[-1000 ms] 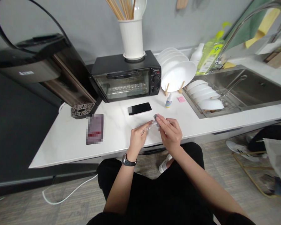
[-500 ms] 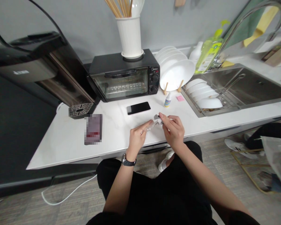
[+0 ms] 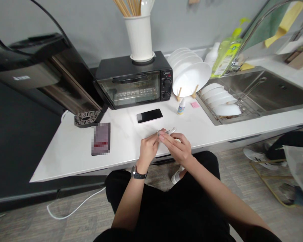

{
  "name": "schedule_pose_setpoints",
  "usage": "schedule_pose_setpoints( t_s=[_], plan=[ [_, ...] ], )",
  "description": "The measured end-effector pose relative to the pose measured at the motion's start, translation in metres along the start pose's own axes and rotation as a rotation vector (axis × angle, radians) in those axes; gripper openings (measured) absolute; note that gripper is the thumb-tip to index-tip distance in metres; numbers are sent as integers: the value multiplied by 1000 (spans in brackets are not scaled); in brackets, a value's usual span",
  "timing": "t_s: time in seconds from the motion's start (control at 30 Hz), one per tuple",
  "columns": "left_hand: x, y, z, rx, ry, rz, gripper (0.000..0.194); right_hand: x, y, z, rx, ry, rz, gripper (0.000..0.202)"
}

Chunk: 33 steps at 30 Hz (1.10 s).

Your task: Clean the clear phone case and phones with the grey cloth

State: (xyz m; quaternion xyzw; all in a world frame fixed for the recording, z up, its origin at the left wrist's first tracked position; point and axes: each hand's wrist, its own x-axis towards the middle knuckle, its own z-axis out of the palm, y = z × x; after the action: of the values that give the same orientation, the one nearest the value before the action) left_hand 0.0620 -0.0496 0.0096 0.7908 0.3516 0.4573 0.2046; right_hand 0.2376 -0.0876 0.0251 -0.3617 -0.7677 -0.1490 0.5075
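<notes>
Both hands meet above the front edge of the white counter (image 3: pixel 123 144). A small clear object (image 3: pixel 172 130), too small to name, pokes out between them. My left hand (image 3: pixel 148 148) is closed around its left part, which the fingers mostly hide. My right hand (image 3: pixel 178 148) lies over it from the right, its fingertips against the left hand's fingers. Behind the hands a black phone (image 3: pixel 149 116) lies flat. A small white bottle with a yellow and blue label (image 3: pixel 181 107) stands upright to the right of the phone, beside a pink note (image 3: pixel 195 105).
A toaster oven (image 3: pixel 136 87) bears a white utensil holder (image 3: pixel 140 38). White plates (image 3: pixel 192 79) stand in a rack to its right. Bowls (image 3: pixel 227 109) sit at the sink (image 3: pixel 280 92). On the left are a dark dispenser (image 3: pixel 73 84) and a dark flat item (image 3: pixel 101 137).
My right hand has moved left and its fingertips now reach the left hand's fingers. The dark and white part it pinched before is no longer visible. The left hand has hardly moved.
</notes>
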Motion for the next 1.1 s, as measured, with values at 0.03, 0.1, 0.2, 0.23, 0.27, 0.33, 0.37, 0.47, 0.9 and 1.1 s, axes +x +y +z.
schedule_pose_setpoints(
  t_s=[0.03, 0.1, 0.2, 0.23, 0.27, 0.33, 0.37, 0.47, 0.9, 1.1],
  plan=[
    [0, 0, 0, -6, 8, 3, 45, 3, 6, -3, -25, 4, 17, 74],
    [2, -1, 1, -22, 19, 8, 48, 11, 17, -8, -69, 31, 70, 70],
    [4, 0, 1, -40, 26, -13, 49, 19, 21, -9, -62, 72, 104, 69],
    [4, 0, 1, -39, 31, -22, 48, 20, 18, -8, -45, 83, 117, 70],
    [4, 0, 1, -37, 34, -28, 48, 20, 14, -5, -28, 97, 130, 71],
    [4, 1, 0, -22, 35, -26, 47, 19, 1, 1, 2, 111, 145, 72],
    [3, 1, 0, -11, 34, -22, 46, 18, -5, 3, 19, 106, 137, 71],
    [1, 0, 0, 11, 18, -15, 44, 14, -21, 9, 75, 61, 76, 73],
    [0, -4, 1, 5, 19, -50, 44, 8, -1, 0, 47, -20, 17, 75],
    [1, -6, 2, -103, 28, -47, 46, 16, 19, -7, -66, 49, 129, 76]
  ],
)
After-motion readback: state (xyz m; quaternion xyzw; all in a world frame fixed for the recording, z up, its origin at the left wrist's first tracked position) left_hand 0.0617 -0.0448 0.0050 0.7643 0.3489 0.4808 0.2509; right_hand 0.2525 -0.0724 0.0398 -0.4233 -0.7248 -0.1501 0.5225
